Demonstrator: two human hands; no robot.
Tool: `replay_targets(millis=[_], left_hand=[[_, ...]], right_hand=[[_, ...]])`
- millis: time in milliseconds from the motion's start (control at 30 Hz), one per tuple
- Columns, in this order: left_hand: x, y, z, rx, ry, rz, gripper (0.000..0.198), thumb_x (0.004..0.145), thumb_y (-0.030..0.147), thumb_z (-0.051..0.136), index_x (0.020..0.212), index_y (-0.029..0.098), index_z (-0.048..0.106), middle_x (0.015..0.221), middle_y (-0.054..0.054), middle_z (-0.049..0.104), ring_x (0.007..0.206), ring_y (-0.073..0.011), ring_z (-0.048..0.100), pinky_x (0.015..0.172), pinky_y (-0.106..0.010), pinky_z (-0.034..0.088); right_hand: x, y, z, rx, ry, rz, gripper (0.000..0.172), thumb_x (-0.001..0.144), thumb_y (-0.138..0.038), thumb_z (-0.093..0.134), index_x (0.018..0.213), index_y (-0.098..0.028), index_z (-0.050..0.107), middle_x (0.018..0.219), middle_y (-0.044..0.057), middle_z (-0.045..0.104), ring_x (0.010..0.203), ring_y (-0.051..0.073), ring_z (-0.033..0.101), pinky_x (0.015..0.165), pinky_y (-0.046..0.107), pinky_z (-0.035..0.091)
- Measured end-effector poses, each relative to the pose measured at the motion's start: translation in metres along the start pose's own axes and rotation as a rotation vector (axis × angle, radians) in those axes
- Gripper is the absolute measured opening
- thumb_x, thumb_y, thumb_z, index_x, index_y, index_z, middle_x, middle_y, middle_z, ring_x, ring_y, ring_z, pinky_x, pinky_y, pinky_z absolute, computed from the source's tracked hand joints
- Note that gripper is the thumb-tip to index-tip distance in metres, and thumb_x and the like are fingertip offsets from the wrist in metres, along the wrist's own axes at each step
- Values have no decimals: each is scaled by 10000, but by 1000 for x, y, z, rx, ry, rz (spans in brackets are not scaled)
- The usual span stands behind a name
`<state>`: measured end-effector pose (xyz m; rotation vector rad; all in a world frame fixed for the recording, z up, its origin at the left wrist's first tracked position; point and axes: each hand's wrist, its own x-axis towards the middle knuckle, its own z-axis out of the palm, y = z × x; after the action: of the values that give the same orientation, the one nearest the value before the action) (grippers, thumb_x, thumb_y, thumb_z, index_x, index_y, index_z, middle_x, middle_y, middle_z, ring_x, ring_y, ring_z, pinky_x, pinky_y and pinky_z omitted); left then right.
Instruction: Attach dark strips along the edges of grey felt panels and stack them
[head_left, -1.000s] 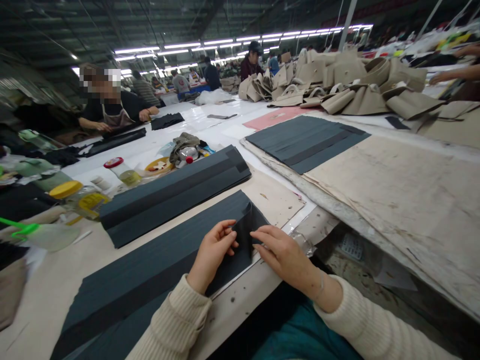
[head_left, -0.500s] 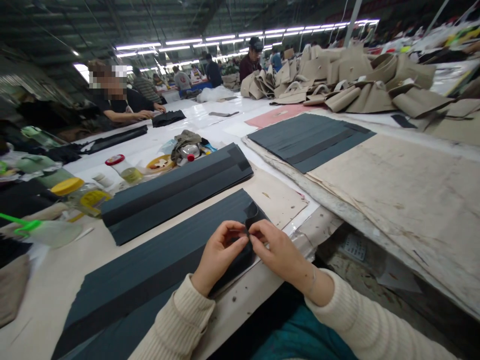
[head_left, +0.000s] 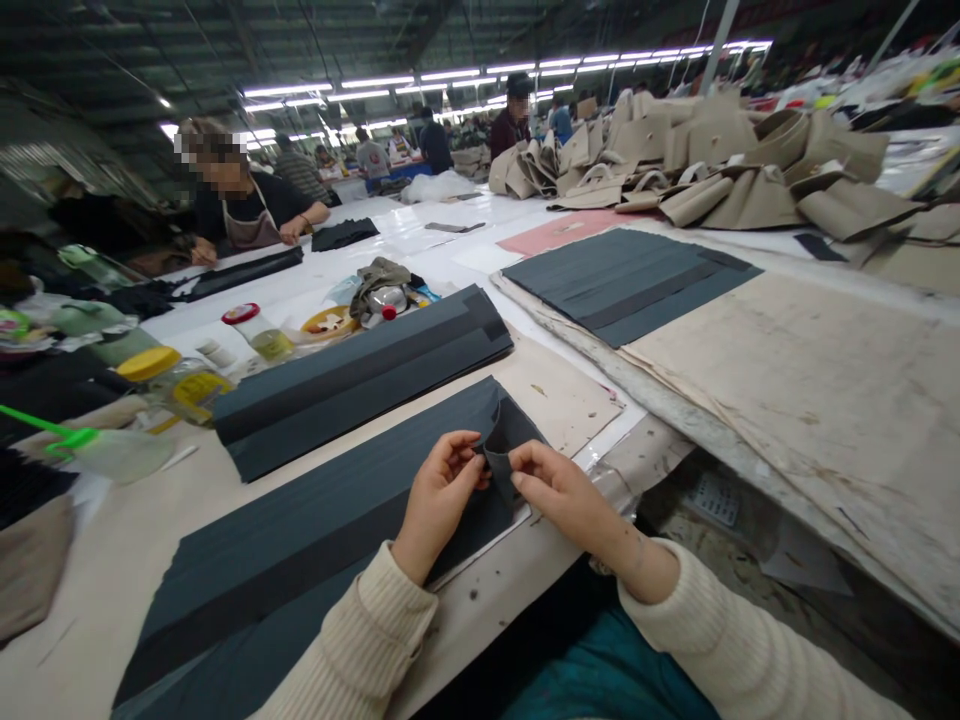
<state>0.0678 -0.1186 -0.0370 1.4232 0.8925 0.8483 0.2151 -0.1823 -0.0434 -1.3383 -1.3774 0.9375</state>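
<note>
Close in front of me lies a dark blue-green fabric panel [head_left: 300,520] with a blackish strip along its length. Its right end is lifted into a curled flap [head_left: 514,425] that stands up between my hands. On the left side of the flap, my left hand [head_left: 435,510] is closed, thumb and fingers pinching the fabric edge. My right hand [head_left: 559,495] pinches the same flap from the right, a small gap from the left fingertips. A folded stack of similar dark panels [head_left: 367,375] lies just beyond.
Jars with a yellow lid [head_left: 148,363] and a red lid [head_left: 241,313], plus a squeeze bottle with a green spout [head_left: 124,455], stand at left. Another dark panel [head_left: 630,280] lies on a raised board [head_left: 810,400]. Beige pieces [head_left: 697,150] are heaped behind. A co-worker [head_left: 251,205] stands across the table.
My hands have moved slightly apart, and the curled flap between them stands more open. The co-worker across the table has shifted a hand to the left along the dark material.
</note>
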Motion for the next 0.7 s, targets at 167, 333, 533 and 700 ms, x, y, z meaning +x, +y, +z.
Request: replay_targets(millis=[167, 333, 533, 700], left_hand=[[2, -3, -9, 315, 137, 149, 364, 784, 214, 478, 1140, 213, 401, 718, 38, 477, 594, -86, 517, 562, -210, 455], [0, -6, -16, 554, 122, 245, 255, 811, 218, 449, 1064, 219, 490, 808, 1, 536, 655, -108, 553, 609, -229, 470], [-4, -8, -15, 644, 65, 359, 293, 833, 195, 428, 1117, 228, 490, 928, -27, 582, 697, -109, 565, 679, -238, 473], [-4, -5, -17, 674, 11, 392, 342, 828, 158, 404, 1149, 236, 496, 971, -32, 588, 766, -125, 561, 732, -257, 456]], right_hand=[[-6, 4, -1, 96, 27, 22, 90, 795, -220, 430, 851, -183, 488, 747, -1, 545, 679, 110, 523, 637, 238, 451], [-16, 9, -4, 85, 101, -14, 87, 819, -237, 423, 875, -190, 470, 804, 18, 551, 731, 122, 548, 675, 257, 477], [-17, 2, 3, -266, 224, -370, 165, 823, -152, 424, 958, -197, 509, 1031, 78, 527, 1000, 168, 500, 788, 295, 466], [-15, -4, 13, -549, 183, -529, 270, 837, -195, 460, 1097, -215, 532, 1045, 80, 528, 1008, 191, 478, 877, 374, 431]])
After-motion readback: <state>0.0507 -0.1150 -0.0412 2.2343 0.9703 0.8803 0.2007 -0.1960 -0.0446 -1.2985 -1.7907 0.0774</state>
